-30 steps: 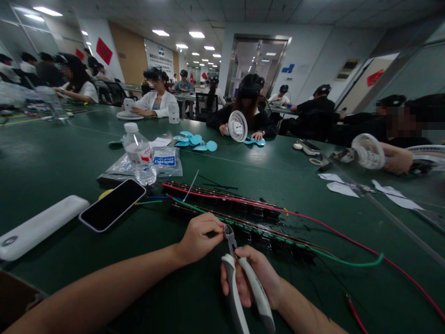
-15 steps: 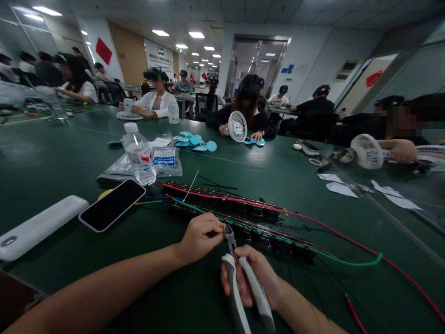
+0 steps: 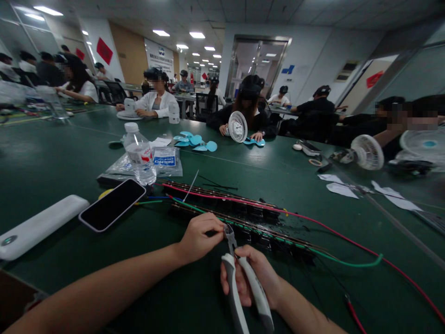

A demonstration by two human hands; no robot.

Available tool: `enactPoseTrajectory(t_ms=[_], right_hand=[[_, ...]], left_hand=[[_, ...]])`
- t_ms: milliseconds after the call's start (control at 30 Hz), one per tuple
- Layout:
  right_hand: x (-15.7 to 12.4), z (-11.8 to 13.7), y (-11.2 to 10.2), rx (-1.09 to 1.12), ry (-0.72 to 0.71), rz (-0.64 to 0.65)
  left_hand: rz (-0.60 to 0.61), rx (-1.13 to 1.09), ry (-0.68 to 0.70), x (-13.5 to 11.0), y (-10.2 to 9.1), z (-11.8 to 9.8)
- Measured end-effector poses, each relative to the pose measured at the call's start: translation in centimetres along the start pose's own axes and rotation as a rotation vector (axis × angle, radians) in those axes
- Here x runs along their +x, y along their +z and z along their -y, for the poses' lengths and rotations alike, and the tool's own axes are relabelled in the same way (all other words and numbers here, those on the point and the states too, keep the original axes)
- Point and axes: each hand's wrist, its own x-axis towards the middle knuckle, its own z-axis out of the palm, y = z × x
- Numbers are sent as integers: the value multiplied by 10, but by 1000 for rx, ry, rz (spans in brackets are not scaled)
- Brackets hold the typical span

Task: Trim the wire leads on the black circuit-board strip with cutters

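Observation:
My right hand (image 3: 252, 276) is closed around a pair of cutting pliers (image 3: 230, 250) with white and grey handles, which stand spread. The plier head points up and away from me, its tip against the fingers of my left hand (image 3: 201, 236). Those fingers are pinched together; whatever lies between them is too small to make out. Just beyond both hands are two long dark strips (image 3: 222, 195) with metal along their tops. A green wire (image 3: 361, 264) runs along the nearer strip, and a red wire (image 3: 313, 221) along the farther one.
To the left lie a phone (image 3: 113, 205) and a long white case (image 3: 41, 227). A water bottle (image 3: 139, 155) stands behind the phone, by a plastic bag (image 3: 170, 160). Blue fan blades (image 3: 194, 140) lie farther back. Co-workers sit around the green table, with fan parts (image 3: 366, 152) at right.
My hands and the pliers have hardly moved; the handles look slightly closer together. At the far right, a co-worker's hand has left the white fan cage, and another fan part is lifted there.

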Motion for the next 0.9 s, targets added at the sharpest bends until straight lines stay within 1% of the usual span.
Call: enactPoseTrajectory(t_ms=[333, 567, 900], right_hand=[[0, -1, -5, 19, 25, 17], [1, -1, -4, 16, 15, 9], [1, 1, -5, 25, 15, 71]], left_hand=[[3, 1, 5, -1, -1, 1], [-9, -13, -5, 0, 0, 1], [-8, -20, -21, -1, 0, 2]])
